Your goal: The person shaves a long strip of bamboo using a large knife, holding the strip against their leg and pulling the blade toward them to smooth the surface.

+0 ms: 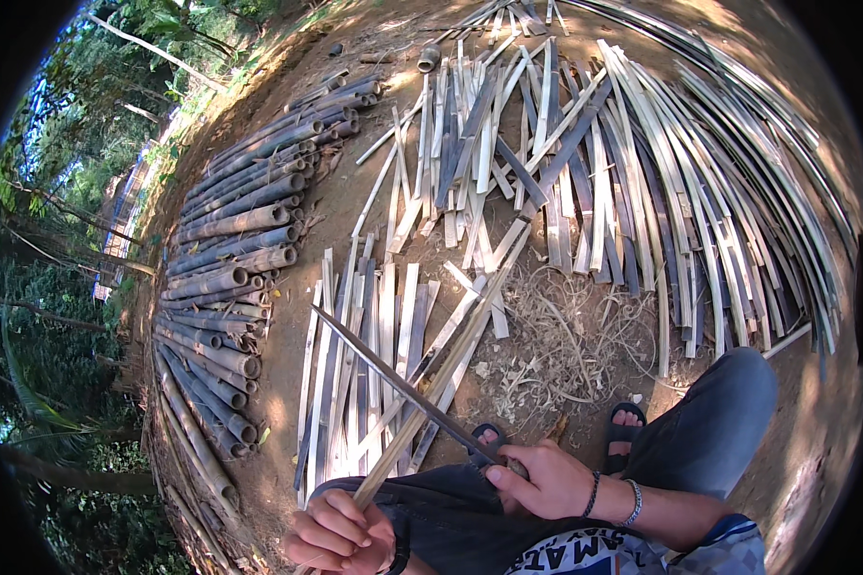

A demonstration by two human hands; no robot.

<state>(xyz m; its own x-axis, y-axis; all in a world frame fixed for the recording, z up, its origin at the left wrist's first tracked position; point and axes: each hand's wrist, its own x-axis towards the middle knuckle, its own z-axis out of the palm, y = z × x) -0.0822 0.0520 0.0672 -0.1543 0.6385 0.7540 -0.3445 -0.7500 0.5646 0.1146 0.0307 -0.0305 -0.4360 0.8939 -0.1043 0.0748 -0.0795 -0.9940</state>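
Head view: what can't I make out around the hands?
- Knife handle, head view: mostly covered by the right hand.
- Near end of the held bamboo strip, head view: obscured by the left hand near the lower edge.
- Heel of the left foot, head view: blocked by clothing and hand.

The knife blade is showing dull metal. The split bamboo strip is looking matt and fibrous, while whole bamboo poles are wearing smooth, weathered skins. Shavings are looking thin and papery on rough earth. Matt cloth is forming the trousers; a bracelet is glinting like metal.
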